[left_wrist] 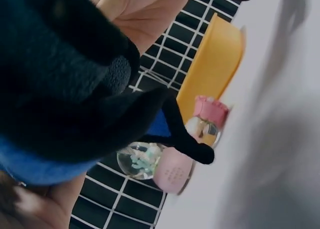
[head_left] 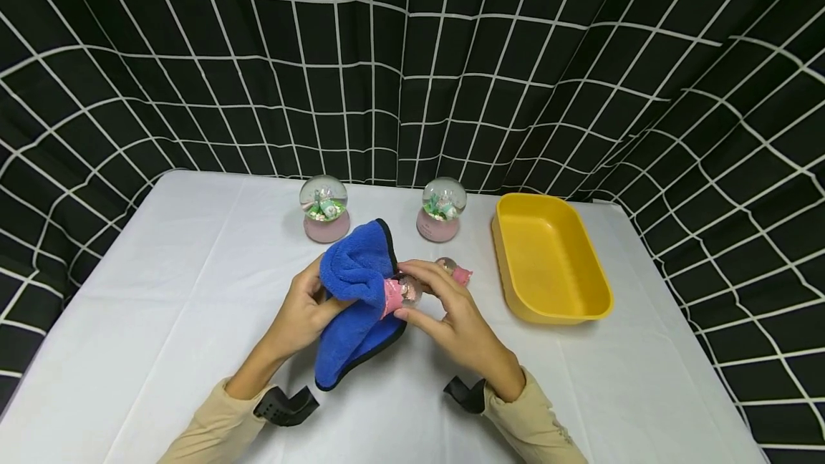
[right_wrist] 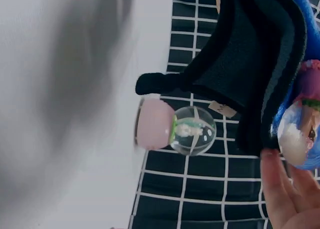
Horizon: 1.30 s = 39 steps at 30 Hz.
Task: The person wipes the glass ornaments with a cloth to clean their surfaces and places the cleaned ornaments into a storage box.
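Observation:
My left hand grips a blue cloth with black edging, its thumb on the folds and the other fingers partly hidden behind. The cloth lies against the pink base of a small snow globe, held sideways above the table. My right hand pinches that globe at its clear dome between thumb and fingers. In the right wrist view the dome shows a figure inside, close to the fingertips. From the left wrist the cloth looks dark and hides most of the grip.
Two larger snow globes with pale pink bases, one left and one right, stand at the back. Another small pink-based globe lies on its side near a yellow tray. A white cloth covers the table; a black gridded curtain hangs behind.

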Tool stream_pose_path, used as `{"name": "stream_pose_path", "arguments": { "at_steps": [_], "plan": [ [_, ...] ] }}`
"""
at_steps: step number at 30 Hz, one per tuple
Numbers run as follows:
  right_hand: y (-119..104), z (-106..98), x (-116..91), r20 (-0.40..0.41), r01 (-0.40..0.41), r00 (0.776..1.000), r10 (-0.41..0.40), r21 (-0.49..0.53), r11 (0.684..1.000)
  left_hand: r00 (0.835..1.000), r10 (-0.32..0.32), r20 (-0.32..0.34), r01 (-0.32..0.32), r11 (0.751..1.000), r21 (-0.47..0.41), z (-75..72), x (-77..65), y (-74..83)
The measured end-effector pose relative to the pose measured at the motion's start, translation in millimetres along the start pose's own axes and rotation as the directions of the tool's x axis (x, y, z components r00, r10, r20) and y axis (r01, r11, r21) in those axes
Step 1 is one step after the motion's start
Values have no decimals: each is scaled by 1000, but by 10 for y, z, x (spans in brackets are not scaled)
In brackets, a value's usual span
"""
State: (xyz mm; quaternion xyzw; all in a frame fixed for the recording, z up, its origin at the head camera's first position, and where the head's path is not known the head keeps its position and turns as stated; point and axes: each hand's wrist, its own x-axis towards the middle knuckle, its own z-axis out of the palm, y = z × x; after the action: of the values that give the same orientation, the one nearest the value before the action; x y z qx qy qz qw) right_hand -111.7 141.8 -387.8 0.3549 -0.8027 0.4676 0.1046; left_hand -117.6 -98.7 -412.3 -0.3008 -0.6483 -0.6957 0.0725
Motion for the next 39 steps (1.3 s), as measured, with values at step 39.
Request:
{"name": "stream_pose_path", "arguments": {
  "at_steps": [39],
  "plan": [
    [26, -128, 26, -54, 65, 996, -65, 0, 998, 996, -67, 58, 70, 997, -41, -38, -16, -13]
  ]
}}
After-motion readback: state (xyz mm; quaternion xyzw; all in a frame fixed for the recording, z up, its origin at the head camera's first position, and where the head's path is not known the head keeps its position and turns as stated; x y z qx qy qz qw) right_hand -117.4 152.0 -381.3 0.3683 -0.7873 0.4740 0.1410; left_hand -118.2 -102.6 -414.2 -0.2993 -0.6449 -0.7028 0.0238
